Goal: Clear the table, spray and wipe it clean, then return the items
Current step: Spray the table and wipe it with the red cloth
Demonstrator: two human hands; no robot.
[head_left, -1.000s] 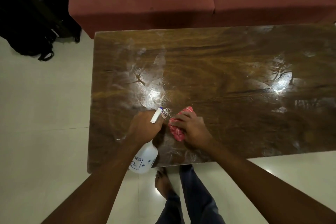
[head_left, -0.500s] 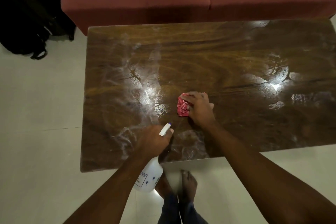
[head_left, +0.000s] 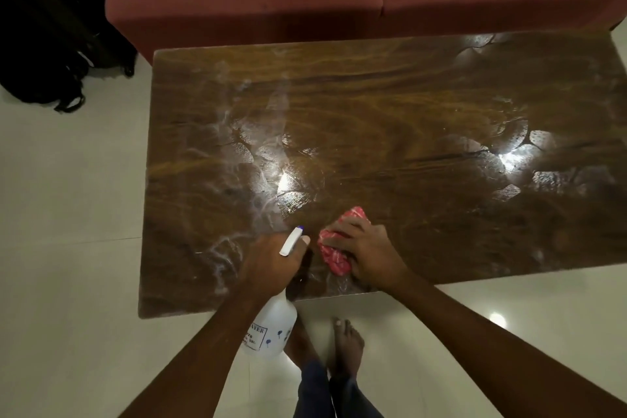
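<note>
The left hand (head_left: 271,265) grips a white spray bottle (head_left: 271,329) at the wet table's (head_left: 407,105) near edge. Beside it, the right hand (head_left: 369,254) presses a red cloth (head_left: 334,256) flat onto the wood.

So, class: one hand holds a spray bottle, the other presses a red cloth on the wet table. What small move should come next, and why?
Probably sweep the cloth under the right hand to the left, into the white streaks near the front edge. The table there looks smeared and wet, and the left hand only holds the bottle off the edge.
</note>
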